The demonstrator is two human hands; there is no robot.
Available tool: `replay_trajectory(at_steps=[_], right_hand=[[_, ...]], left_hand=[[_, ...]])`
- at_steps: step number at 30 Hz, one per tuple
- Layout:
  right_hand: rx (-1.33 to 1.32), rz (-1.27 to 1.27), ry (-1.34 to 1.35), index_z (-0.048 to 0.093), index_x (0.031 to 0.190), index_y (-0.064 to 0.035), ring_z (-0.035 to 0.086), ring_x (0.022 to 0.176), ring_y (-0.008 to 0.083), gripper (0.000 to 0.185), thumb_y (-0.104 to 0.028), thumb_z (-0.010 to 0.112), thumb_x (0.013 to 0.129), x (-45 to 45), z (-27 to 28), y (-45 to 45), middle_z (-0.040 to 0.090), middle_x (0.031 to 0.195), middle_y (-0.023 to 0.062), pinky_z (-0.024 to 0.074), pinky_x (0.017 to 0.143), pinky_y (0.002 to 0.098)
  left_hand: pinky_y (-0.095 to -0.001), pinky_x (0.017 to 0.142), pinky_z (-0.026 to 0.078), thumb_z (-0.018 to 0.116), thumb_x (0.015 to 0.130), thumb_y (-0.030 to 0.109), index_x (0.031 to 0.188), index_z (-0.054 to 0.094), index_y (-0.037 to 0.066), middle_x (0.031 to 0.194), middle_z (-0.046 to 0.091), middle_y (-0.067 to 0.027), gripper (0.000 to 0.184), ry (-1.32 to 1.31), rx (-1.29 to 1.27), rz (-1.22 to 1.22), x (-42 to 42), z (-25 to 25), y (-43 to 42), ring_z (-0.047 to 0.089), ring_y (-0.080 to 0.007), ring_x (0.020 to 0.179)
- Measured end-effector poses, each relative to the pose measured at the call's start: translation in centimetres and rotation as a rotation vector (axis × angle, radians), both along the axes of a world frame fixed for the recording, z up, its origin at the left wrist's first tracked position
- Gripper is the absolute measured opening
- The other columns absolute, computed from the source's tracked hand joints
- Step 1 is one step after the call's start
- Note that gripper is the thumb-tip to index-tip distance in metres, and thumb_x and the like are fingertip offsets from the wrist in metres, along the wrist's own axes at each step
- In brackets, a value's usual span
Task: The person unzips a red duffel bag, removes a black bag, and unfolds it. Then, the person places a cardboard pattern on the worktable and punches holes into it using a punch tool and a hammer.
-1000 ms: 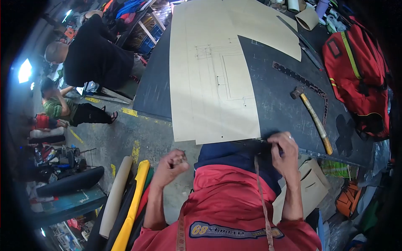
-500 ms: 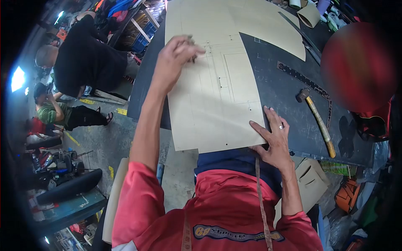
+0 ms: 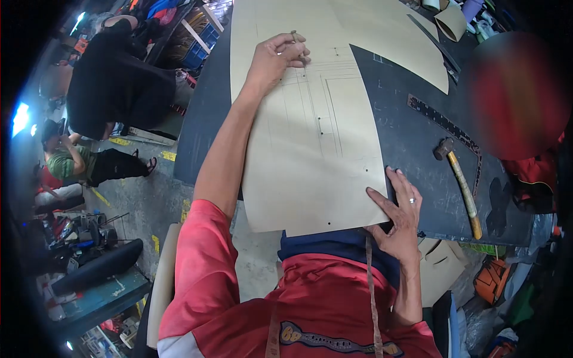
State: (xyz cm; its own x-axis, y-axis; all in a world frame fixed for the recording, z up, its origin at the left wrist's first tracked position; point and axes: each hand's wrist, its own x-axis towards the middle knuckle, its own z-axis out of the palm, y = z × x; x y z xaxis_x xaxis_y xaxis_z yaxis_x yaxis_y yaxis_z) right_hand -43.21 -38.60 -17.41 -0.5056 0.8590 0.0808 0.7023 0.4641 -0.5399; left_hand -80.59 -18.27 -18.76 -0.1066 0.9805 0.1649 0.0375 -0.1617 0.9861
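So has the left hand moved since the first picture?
Yes, the left hand moved forward, from short of the dark table to beyond its near edge, over the tan sheet.

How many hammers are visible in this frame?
1. The hammer lies on the dark tabletop, to the right of the beige sheet and beside the L-shaped ruler. Others could be hidden in the clutter around the edges.

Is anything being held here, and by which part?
The left hand pinches a small object, seemingly around its middle; it is too hidden to name. The right hand lies open at the edge of the paper sheet.
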Motion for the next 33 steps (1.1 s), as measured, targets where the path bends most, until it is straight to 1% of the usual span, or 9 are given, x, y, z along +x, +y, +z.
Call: replay_trajectory(at_steps=[10,14,16,17,19,23,24,30,33], right_hand=[[0.034,0.028,-0.026,0.075,0.129,-0.0184,0.037,0.151,0.0376,0.076,-0.026,0.090,0.054,0.0,-0.2,0.3,0.045,0.160,0.0167,0.0218,0.121,0.0519],[-0.130,0.054,0.057,0.066,0.140,-0.0160,0.037,0.151,0.0394,0.087,-0.041,0.093,0.061,1.5,1.8,1.0,0.052,0.155,0.0160,0.0266,0.121,0.0542],[0.051,-0.043,0.152,0.066,0.136,-0.0094,0.046,0.145,0.0398,0.077,-0.044,0.089,0.071,3.8,2.0,1.6,0.057,0.150,0.0161,0.0333,0.119,0.0548],[0.152,-0.112,0.204,0.067,0.133,-0.0060,0.050,0.141,0.0383,0.065,-0.035,0.085,0.077,5.2,1.8,2.2,0.059,0.146,0.0169,0.0358,0.118,0.0521],[0.271,-0.467,0.030,0.068,0.132,-0.0041,0.053,0.137,0.0354,0.046,-0.018,0.077,0.089,7.7,1.6,2.8,0.060,0.142,0.0177,0.0382,0.117,0.0468],[0.359,-0.761,-0.322,0.064,0.140,-0.0086,0.046,0.141,0.0342,0.050,-0.038,0.068,0.099,13.9,-1.9,5.2,0.055,0.143,0.0175,0.0368,0.117,0.0477],[0.362,-0.774,-0.317,0.064,0.141,-0.0112,0.049,0.136,0.0340,0.049,-0.042,0.063,0.103,14.9,-2.8,5.6,0.056,0.138,0.0170,0.0397,0.112,0.0475],[0.383,-0.720,-0.387,0.068,0.132,-0.0112,0.057,0.109,0.0324,0.037,-0.036,0.060,0.105,16.3,-4.2,5.6,0.058,0.112,0.0152,0.0440,0.091,0.0446],[0.438,-0.708,-0.356,0.070,0.127,-0.0095,0.058,0.103,0.0318,0.035,-0.034,0.060,0.105,16.3,-4.3,5.6,0.058,0.107,0.0146,0.0435,0.089,0.0446]], left_hand=[[-0.0281,0.083,0.063,0.065,0.104,0.013,0.121,0.065,-0.004,0.102,0.074,-0.0142,0.025,-0.057,0.063,-0.004,0.2,-0.5,-0.6,0.076,-0.0233,0.097],[-0.0286,0.084,0.063,0.065,0.104,0.014,0.121,0.065,-0.004,0.102,0.074,-0.0142,0.025,-0.051,0.051,0.007,0.2,-0.3,-0.7,0.076,-0.0232,0.096],[-0.0287,0.085,0.063,0.065,0.104,0.014,0.120,0.065,-0.005,0.102,0.074,-0.0138,0.025,-0.064,0.053,-0.002,0.1,-0.7,-0.6,0.076,-0.0226,0.096],[-0.0287,0.085,0.063,0.065,0.104,0.014,0.120,0.065,-0.005,0.102,0.074,-0.0138,0.025,-0.066,0.052,-0.001,0.2,-0.6,-0.7,0.076,-0.0226,0.096],[-0.0291,0.085,0.062,0.065,0.103,0.013,0.120,0.065,-0.005,0.101,0.075,-0.0135,0.024,-0.022,0.054,0.016,0.3,-0.4,-0.7,0.076,-0.0220,0.096],[-0.0292,0.085,0.062,0.065,0.103,0.011,0.119,0.066,-0.005,0.100,0.075,-0.0131,0.022,-0.003,0.058,0.015,0.3,-0.6,-0.6,0.076,-0.0214,0.096],[-0.0293,0.086,0.062,0.064,0.103,0.011,0.118,0.066,-0.005,0.100,0.075,-0.0130,0.022,0.006,0.055,0.007,0.3,-0.4,-0.6,0.075,-0.0212,0.096],[-0.0280,0.085,0.061,0.064,0.103,0.010,0.118,0.066,-0.005,0.101,0.075,-0.0124,0.021,0.056,0.043,-0.005,0.4,-0.6,-0.7,0.075,-0.0201,0.096],[-0.0274,0.086,0.060,0.063,0.103,0.011,0.118,0.066,-0.005,0.101,0.075,-0.0119,0.022,0.099,0.025,0.005,0.6,-0.4,-0.7,0.075,-0.0190,0.096]])
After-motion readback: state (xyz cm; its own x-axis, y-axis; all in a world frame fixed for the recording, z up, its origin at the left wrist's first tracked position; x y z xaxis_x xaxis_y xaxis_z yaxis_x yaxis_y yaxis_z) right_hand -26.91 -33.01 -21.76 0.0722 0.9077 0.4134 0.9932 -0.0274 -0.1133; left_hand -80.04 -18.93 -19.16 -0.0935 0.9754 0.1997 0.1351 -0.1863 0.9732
